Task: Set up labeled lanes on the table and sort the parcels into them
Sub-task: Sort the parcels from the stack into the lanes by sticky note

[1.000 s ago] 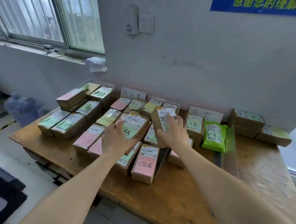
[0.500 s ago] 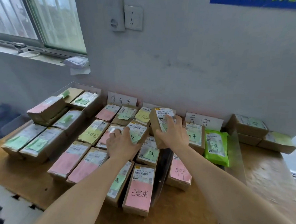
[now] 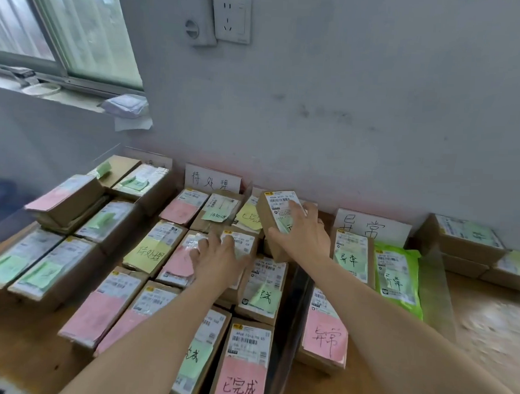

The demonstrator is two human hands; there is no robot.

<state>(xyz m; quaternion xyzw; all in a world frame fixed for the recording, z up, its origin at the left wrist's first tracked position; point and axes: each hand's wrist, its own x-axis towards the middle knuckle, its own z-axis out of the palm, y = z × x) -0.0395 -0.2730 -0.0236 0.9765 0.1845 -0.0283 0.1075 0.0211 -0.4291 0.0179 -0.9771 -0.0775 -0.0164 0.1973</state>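
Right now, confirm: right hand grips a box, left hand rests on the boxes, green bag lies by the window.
One error. In the head view the green bag lies at the right, near the 异常 sign, not by the window. The right hand does grip a box; the left hand rests on the boxes.

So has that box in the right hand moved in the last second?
No, hardly: the box gripped by the right hand stays just left of the handwritten wall sign; the camera came closer.
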